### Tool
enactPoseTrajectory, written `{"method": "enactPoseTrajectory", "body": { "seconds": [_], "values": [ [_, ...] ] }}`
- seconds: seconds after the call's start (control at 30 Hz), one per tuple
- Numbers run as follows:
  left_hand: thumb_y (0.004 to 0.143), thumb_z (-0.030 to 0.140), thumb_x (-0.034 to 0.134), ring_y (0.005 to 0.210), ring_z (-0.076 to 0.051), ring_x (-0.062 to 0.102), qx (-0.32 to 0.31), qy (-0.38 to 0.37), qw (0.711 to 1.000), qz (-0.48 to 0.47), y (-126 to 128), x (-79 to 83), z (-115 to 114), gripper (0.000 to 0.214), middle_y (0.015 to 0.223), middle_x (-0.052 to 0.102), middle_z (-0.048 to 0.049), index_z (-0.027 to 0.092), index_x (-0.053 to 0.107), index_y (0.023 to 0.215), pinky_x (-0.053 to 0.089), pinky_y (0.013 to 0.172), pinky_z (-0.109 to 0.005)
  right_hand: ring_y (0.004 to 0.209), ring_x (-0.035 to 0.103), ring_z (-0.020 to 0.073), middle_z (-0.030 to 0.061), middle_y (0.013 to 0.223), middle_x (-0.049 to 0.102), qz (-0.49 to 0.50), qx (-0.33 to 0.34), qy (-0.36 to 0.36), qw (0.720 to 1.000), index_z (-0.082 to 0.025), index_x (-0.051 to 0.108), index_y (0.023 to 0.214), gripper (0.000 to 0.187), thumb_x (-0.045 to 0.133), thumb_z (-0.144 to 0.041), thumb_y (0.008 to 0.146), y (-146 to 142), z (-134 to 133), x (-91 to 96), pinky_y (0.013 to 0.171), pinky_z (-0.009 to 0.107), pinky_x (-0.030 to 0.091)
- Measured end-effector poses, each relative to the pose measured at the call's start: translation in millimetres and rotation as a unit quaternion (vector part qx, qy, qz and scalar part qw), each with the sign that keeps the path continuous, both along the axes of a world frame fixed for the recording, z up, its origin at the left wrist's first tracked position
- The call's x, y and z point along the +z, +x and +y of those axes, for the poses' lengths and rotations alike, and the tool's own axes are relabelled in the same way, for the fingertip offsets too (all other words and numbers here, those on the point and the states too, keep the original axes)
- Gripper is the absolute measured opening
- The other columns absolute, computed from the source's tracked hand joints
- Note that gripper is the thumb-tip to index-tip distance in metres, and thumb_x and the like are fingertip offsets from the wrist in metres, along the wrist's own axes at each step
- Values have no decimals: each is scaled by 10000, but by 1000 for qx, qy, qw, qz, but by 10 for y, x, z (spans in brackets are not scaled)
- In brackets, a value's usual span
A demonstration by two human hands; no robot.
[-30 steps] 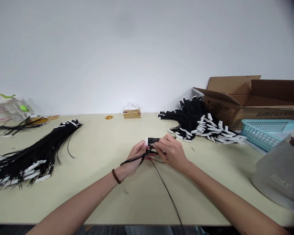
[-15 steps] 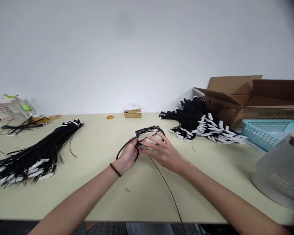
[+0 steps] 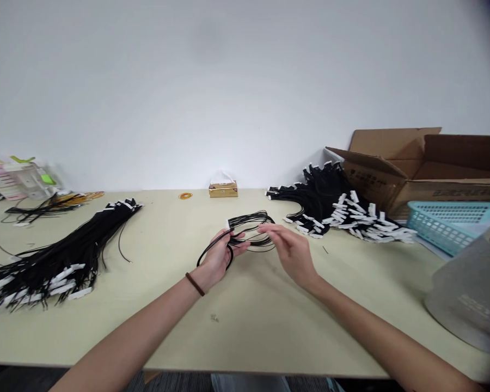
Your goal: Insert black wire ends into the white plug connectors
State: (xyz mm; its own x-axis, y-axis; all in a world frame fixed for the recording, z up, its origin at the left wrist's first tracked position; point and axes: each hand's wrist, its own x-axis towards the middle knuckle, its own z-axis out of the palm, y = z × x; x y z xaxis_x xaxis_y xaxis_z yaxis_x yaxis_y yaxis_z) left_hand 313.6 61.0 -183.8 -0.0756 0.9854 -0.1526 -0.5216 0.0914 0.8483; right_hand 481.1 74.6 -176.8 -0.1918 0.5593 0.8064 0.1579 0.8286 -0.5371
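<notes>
A looped bundle of thin black wires (image 3: 251, 219) with a white connector (image 3: 227, 224) at one end is in the middle of the table. My left hand (image 3: 217, 256) is closed around the near part of the bundle, and a thicker black loop hangs about its wrist side. At the right side of the loops, my right hand (image 3: 292, 253) has its fingers drawn together, the tips pinching a strand of black wire. Its palm side is partly hidden.
On the left lies a pile of black wires (image 3: 69, 239) with white connectors; on the right, another pile (image 3: 322, 190) beside an open cardboard box (image 3: 453, 190). A blue basket (image 3: 441, 231), grey container (image 3: 469, 288), tissue box (image 3: 223, 189), rubber bands (image 3: 185, 195) and bottles (image 3: 30, 179) stand around.
The loose wire that trailed over the table's front edge is no longer there. My right hand has moved slightly right, its spread fingers now drawn together. My left hand keeps its hold.
</notes>
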Motion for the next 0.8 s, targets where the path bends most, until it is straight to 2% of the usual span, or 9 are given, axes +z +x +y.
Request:
{"method": "enactPoseTrajectory", "body": {
  "seconds": [0.1,0.17,0.23,0.33,0.43,0.5,0.6,0.7,0.8],
  "values": [
    [741,248,571,727,-178,663,-5,25,999,22,-4,-13,-14,138,880,672,-67,171,468,792,493,785,-359,754,620,152,32,760,619,170,22,-132,976,-189,546,826,214,434,-356,901,81,85,74,734,343,531],
    [718,266,594,722,-177,660,-8,45,998,41,2,-11,-27,171,899,666,-68,169,465,776,491,737,-334,625,575,122,-14,641,528,263,26,-156,952,-195,506,813,234,447,-408,886,165,165,120,612,288,524],
    [691,277,619,719,-177,658,-10,58,996,63,13,0,-42,207,915,660,-68,170,451,749,483,688,-305,516,488,89,-39,605,439,297,-4,-143,944,-202,509,837,237,457,-430,877,253,226,160,465,211,441],
    [679,318,633,720,-170,652,-15,65,994,88,35,23,-70,263,934,657,-63,177,413,711,469,646,-277,485,418,83,-18,655,455,208,-93,-79,971,-216,561,1006,245,445,-397,889,325,236,190,402,201,329],
    [715,399,590,746,-171,642,-27,74,991,112,52,35,-93,281,966,647,-66,179,416,723,465,639,-272,565,458,113,27,713,540,11,-159,63,985,-205,616,1016,219,452,-287,896,279,168,152,504,250,377],
    [736,427,561,757,-168,635,-40,87,988,125,59,33,-99,280,988,630,-69,175,442,759,467,641,-272,600,473,122,31,688,558,-87,-170,152,970,-192,641,923,182,464,-220,890,206,116,95,566,259,388],
    [751,429,545,737,-139,613,-52,105,984,133,69,23,-94,272,989,603,-56,171,472,795,455,599,-237,596,445,120,14,614,537,-171,-181,224,942,-177,626,800,150,496,-185,874,105,61,6,578,247,362],
    [755,423,544,689,-105,576,-57,115,982,139,84,22,-90,262,945,579,-34,172,482,792,427,549,-202,591,409,117,5,597,524,-205,-191,255,925,-174,594,733,158,507,-176,865,64,41,-45,559,237,326],
    [756,433,539,660,-90,534,-55,122,979,151,99,28,-98,268,838,535,-10,172,476,757,415,535,-188,587,378,115,0,600,516,-212,-196,261,921,-173,568,709,168,502,-169,864,62,42,-61,551,234,303]
  ]
}}
